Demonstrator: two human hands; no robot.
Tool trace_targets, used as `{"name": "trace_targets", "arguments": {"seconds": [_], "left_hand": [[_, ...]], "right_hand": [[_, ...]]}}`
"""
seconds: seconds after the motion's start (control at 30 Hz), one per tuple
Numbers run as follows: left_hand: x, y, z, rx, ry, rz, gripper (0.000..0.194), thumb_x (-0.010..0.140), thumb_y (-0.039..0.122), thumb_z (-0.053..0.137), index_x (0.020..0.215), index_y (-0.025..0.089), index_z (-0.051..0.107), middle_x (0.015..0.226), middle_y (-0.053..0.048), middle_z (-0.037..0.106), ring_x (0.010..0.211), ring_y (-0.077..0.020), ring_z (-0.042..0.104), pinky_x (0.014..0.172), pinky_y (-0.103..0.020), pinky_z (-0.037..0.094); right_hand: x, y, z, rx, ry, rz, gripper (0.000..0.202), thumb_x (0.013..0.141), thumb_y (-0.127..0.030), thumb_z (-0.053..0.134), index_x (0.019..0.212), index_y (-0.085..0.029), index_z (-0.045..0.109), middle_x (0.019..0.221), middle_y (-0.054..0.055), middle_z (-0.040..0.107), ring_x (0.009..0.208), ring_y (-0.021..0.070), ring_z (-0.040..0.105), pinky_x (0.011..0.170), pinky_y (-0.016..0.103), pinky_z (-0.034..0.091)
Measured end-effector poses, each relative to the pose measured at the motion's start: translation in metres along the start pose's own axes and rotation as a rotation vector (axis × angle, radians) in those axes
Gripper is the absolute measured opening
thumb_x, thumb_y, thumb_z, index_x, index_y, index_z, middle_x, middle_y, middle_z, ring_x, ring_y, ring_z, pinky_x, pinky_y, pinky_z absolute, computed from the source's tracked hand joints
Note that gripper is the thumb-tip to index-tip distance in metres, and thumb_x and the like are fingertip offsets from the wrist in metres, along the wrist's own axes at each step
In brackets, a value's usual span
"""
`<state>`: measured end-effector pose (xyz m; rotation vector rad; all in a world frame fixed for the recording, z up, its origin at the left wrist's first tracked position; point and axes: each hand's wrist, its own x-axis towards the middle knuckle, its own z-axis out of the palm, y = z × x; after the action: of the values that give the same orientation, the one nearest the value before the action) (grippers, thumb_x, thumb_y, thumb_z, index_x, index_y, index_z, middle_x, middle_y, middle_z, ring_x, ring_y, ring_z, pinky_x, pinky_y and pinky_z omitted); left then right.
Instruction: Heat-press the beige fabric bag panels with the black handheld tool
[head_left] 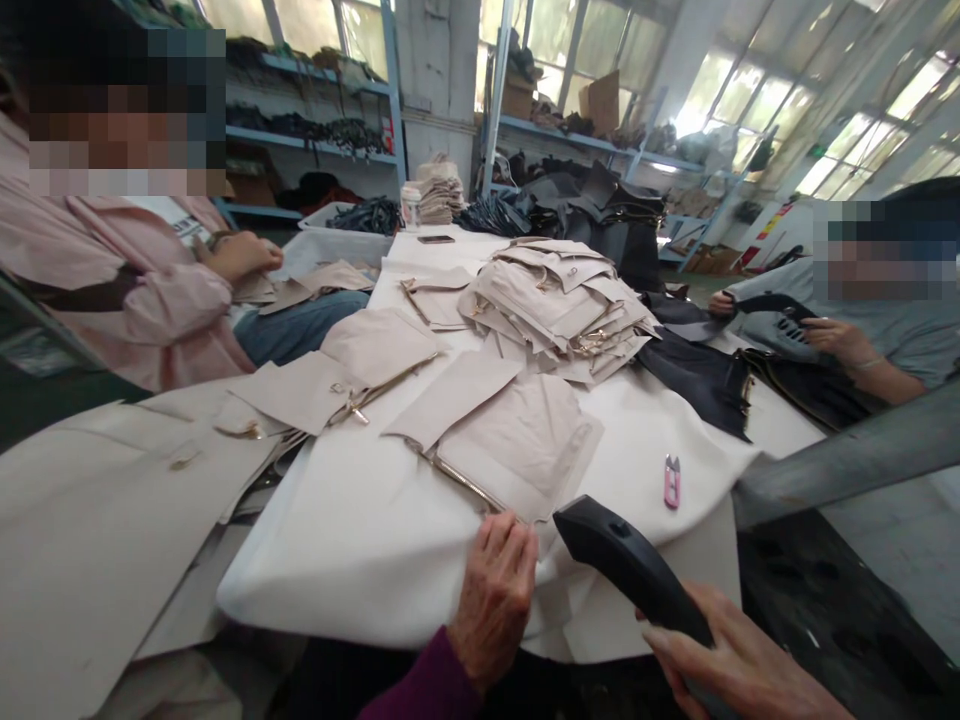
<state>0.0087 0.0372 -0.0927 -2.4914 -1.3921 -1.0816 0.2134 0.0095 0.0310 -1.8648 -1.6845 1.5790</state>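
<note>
My left hand (496, 590) is closed at the near corner of a beige fabric panel (517, 445), its fingertips pinching the end by the metal zipper (471, 484). The panel lies flat on the white-covered table. In my right hand (724, 640) is a black curved handheld tool (626, 545) with a blunt, wide head; I cannot make out its exact kind. Its head points up and left, close to the panel's near right corner and apart from it. Pink thread snips (672, 482) lie on the white cloth beyond the tool.
A pile of beige zippered panels (555, 300) stands mid-table. More panels (382, 350) lie left. Dark fabric (694, 375) covers the right side, by a grey pole (855, 465). One co-worker (150, 300) sits left; another (885, 330) at right holds a similar black tool (776, 305).
</note>
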Motion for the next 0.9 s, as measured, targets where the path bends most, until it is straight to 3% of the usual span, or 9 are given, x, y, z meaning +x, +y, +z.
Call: {"name": "trace_targets", "arguments": {"seconds": [0.1,0.23,0.4,0.47,0.57,0.63,0.73,0.83,0.9], "left_hand": [[-0.007,-0.003,0.005,0.004,0.01,0.027,0.03,0.085,0.002,0.043,0.112,0.002,0.056,0.098,-0.013,0.058,0.105,-0.0298,0.05,0.092,-0.048,0.045],[-0.009,-0.003,0.006,-0.025,0.027,0.031,0.031,0.087,0.003,0.04,0.113,0.004,0.056,0.099,-0.013,0.058,0.105,-0.0294,0.05,0.093,-0.047,0.045],[0.001,-0.011,-0.013,-0.194,-0.009,-0.004,0.023,0.086,0.005,0.044,0.102,0.009,0.06,0.088,-0.009,0.06,0.094,-0.0246,0.054,0.085,-0.04,0.049],[0.014,-0.03,-0.029,-0.25,0.023,-0.07,0.02,0.086,0.007,0.045,0.097,0.014,0.06,0.085,-0.006,0.059,0.087,-0.0206,0.055,0.081,-0.034,0.05],[0.04,-0.076,-0.053,-0.108,0.109,-0.264,0.02,0.087,0.013,0.047,0.104,0.014,0.058,0.095,-0.009,0.059,0.091,-0.022,0.053,0.082,-0.036,0.048],[0.056,-0.109,-0.063,-0.045,-0.004,-0.396,0.024,0.084,0.017,0.051,0.105,0.011,0.058,0.097,-0.012,0.059,0.094,-0.0255,0.052,0.085,-0.041,0.044],[0.072,-0.15,-0.064,-0.164,-0.232,-0.474,0.017,0.078,0.015,0.05,0.085,0.01,0.066,0.083,-0.01,0.062,0.082,-0.0234,0.056,0.08,-0.037,0.043],[0.077,-0.174,-0.061,-0.287,-0.301,-0.476,0.022,0.075,0.014,0.046,0.069,0.012,0.067,0.065,-0.004,0.062,0.067,-0.0172,0.057,0.065,-0.027,0.042],[0.075,-0.181,-0.06,-0.36,-0.326,-0.478,0.026,0.075,0.016,0.043,0.072,0.013,0.069,0.062,-0.001,0.063,0.063,-0.015,0.057,0.058,-0.023,0.04]], "right_hand": [[0.009,0.004,0.005,0.019,-0.055,-0.026,0.014,0.082,-0.031,0.051,0.078,-0.017,0.048,0.05,-0.006,0.052,0.037,0.0085,0.05,0.037,0.016,0.04],[0.026,0.004,0.01,0.048,-0.063,-0.074,0.011,0.082,-0.026,0.048,0.074,-0.018,0.047,0.048,-0.007,0.051,0.034,0.0076,0.048,0.033,0.015,0.039],[0.033,-0.014,0.006,-0.008,-0.012,-0.092,0.026,0.082,-0.04,0.051,0.066,-0.019,0.044,0.044,-0.006,0.048,0.033,0.0091,0.048,0.034,0.018,0.04],[0.029,-0.025,0.001,-0.037,0.041,-0.077,0.032,0.08,-0.046,0.053,0.062,-0.02,0.045,0.042,-0.005,0.049,0.034,0.0104,0.049,0.038,0.02,0.042],[0.024,-0.041,-0.005,-0.05,0.133,-0.075,0.036,0.077,-0.052,0.055,0.058,-0.022,0.046,0.042,-0.003,0.05,0.038,0.0133,0.052,0.042,0.022,0.044],[0.025,-0.051,-0.005,-0.058,0.136,-0.081,0.037,0.076,-0.054,0.054,0.058,-0.023,0.046,0.042,-0.003,0.051,0.039,0.0137,0.052,0.042,0.023,0.045],[0.038,-0.066,0.003,-0.081,0.023,-0.09,0.036,0.076,-0.054,0.052,0.061,-0.022,0.044,0.042,-0.003,0.05,0.037,0.0119,0.05,0.04,0.022,0.044],[0.059,-0.081,0.015,-0.088,-0.055,-0.118,0.03,0.076,-0.046,0.052,0.064,-0.02,0.043,0.045,-0.004,0.05,0.036,0.0094,0.048,0.038,0.02,0.042],[0.071,-0.09,0.023,-0.079,-0.078,-0.144,0.025,0.077,-0.041,0.053,0.066,-0.02,0.045,0.047,-0.005,0.051,0.036,0.0085,0.048,0.037,0.018,0.041]]}}
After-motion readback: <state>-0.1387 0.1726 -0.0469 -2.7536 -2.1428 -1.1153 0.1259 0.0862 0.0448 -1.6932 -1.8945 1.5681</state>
